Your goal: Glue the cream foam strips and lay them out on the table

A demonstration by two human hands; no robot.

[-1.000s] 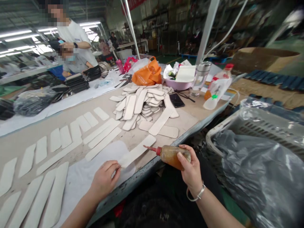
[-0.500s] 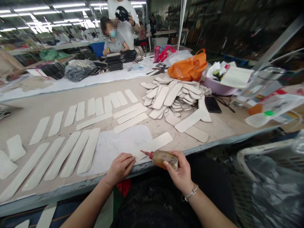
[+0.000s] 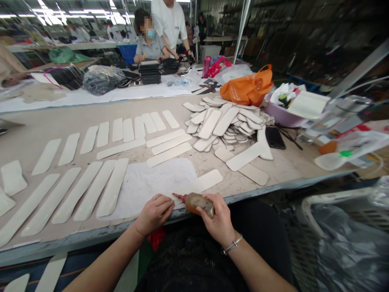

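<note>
In my right hand [image 3: 217, 217] lies a squeeze bottle [image 3: 196, 202] of amber liquid, tilted onto its side, with a red pointed nozzle. The nozzle tip is over the near end of a white strip [image 3: 202, 182], close to my left fingertips. My left hand [image 3: 156, 213] is closed at that end of the strip, fingers pressed together at the table edge. Beneath the strip is a white sheet [image 3: 142, 178]. Several long rounded strips [image 3: 111, 186] lie side by side to the left, with a row of shorter pieces [image 3: 118, 129] behind them.
A heap of white pieces [image 3: 225, 117] lies at the back right, near an orange bag [image 3: 246, 87], a purple basin [image 3: 282, 113] and a black phone [image 3: 275, 138]. A crate [image 3: 343, 202] with grey plastic stands at the right. Co-workers are behind a white-covered table [image 3: 106, 101].
My right hand has brought the bottle leftward, its nozzle now nearer my left fingertips. My left hand stays at the strip's end. The standing co-worker has lowered a black item.
</note>
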